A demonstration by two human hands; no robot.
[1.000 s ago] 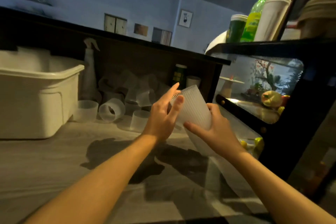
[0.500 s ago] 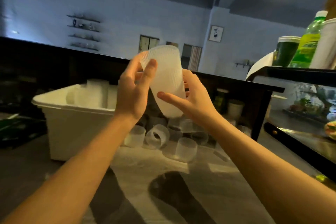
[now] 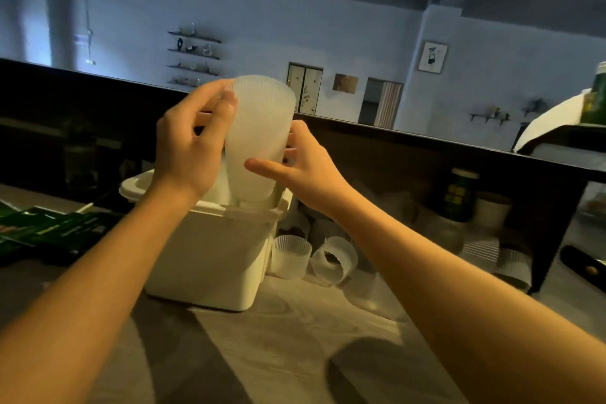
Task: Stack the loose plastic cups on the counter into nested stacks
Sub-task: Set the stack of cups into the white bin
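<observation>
Left grip (image 3: 187,154), right grip (image 3: 308,170) curled, raised

Both hands (image 3: 187,154) (image 3: 311,170) up at stack of cups (image 3: 259,138), right over white tub (image 3: 210,249); tub rim just below stack, blocks straight drop. Dark back wall (image 3: 426,167) close behind hands. Right of right hand, low: loose cups (image 3: 290,256) (image 3: 334,259) crowd counter beside tub, jar (image 3: 460,195) further right. Left of left hand: green packets (image 3: 42,229) on counter. Near side, under forearms: open counter (image 3: 278,354).
</observation>
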